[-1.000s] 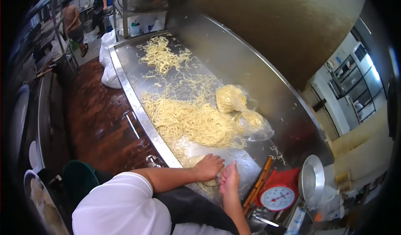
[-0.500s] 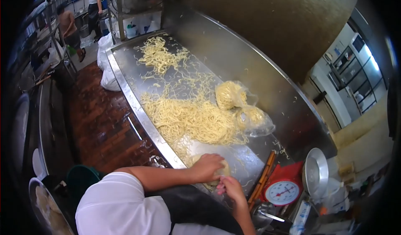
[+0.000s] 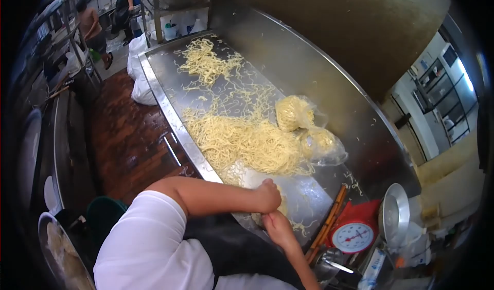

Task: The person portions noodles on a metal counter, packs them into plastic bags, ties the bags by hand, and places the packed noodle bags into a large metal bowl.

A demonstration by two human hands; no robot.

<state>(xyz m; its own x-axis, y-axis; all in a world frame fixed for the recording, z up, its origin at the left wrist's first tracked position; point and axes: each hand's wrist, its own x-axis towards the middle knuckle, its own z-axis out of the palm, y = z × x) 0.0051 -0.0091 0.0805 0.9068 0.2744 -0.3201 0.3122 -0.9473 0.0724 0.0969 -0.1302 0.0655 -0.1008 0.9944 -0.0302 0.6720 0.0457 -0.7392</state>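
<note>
Silver steel table (image 3: 197, 153), its rim likely containing the loose, pale-yellow noodles (image 3: 244, 141) we see heaped there. Left hand (image 3: 267, 197) fisted, right hand (image 3: 278, 227) curled against it; both grip a pale, rounded bundle (image 3: 283, 206) beneath, probably to keep its top gathered. Red, white-dialled scale (image 3: 353, 234) nearby; numerals illegible to us.

We see a silvery metal table (image 3: 167, 73) bearing loose pale-yellow noodles (image 3: 247, 138), two noodle-filled clear plastic bags (image 3: 294, 114) and slender brown rods (image 3: 329, 220).

The left grip (image 3: 267, 196), spread flat before, has curled into a fist.
</note>
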